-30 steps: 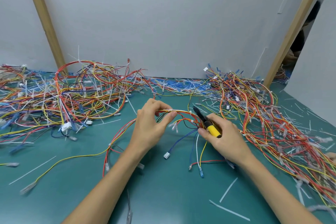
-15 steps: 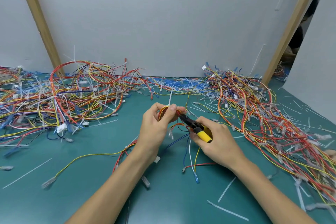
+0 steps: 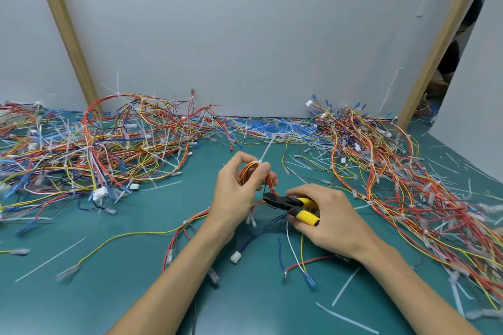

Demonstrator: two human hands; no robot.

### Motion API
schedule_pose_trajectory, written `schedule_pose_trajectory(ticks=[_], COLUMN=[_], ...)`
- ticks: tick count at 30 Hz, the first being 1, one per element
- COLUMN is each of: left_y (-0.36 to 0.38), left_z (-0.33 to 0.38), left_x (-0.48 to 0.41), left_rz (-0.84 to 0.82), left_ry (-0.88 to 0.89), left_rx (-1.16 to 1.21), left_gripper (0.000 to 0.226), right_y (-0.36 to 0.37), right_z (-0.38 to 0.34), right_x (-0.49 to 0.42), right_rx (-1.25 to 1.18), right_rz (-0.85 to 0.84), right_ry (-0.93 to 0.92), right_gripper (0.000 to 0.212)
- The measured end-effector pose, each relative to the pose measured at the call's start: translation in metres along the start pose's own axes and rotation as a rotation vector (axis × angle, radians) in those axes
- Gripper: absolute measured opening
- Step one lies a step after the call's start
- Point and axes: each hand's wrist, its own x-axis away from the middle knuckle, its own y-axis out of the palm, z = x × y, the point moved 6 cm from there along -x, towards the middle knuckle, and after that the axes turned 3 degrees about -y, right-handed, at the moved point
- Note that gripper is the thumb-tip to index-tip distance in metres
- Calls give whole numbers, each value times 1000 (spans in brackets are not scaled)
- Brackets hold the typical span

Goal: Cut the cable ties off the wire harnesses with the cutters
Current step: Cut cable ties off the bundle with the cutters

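Held at frame centre above the green mat (image 3: 130, 294): a wire harness (image 3: 245, 170), pinched between thumb and curled fingers of the left hand (image 3: 236, 190), a white cable tie (image 3: 266, 150) poking up from its top. Lower right of it, gripped in the right hand (image 3: 333, 219) with fingers wrapped round the yellow handles: the cutters (image 3: 291, 204), black tips at the wires below the left fingers. Piled on the mat: a left heap (image 3: 114, 144) and a right heap (image 3: 381, 160) of harnesses, tie offcuts (image 3: 345, 287) strewn around.
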Motion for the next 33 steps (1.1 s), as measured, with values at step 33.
schedule_pose_trajectory(ticks=[33], left_y=[11], left_z=[-16], left_x=[6], left_rz=[-18], left_ry=[111], left_rx=[-514], left_gripper=[3], right_y=[-12], right_z=[11], right_x=[-1], right_rx=[256], right_rz=[109], right_ry=[252], right_gripper=[52])
